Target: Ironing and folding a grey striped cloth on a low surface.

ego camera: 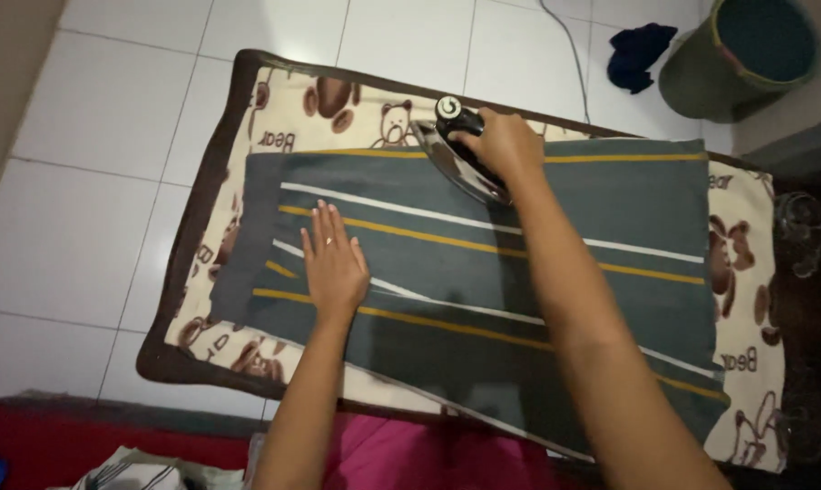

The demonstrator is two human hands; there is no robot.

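Grey-green cloth (483,272) with yellow and white stripes lies flat on a cream blanket (292,109) printed with brown bears, spread on the white tiled floor (93,136).

From the head camera, looking down: the left hand (333,263) lies open on the cloth, fingers spread and pressed flat, with a ring on one finger. The right hand (501,145) is curled tight around the black handle of a shiny iron (456,159), which sits at the far edge of the cloth.

I think the cloth is soft and light and would slide or wrinkle easily, so a flat palm holds it best. The iron looks heavy and hard, and its metal bottom may be hot, so the handle on top is the safe place to grab.

I count one iron, one striped cloth, one blanket and two hands. Farther off sits one green bin (746,54) with one dark blue rag (642,50) beside it.
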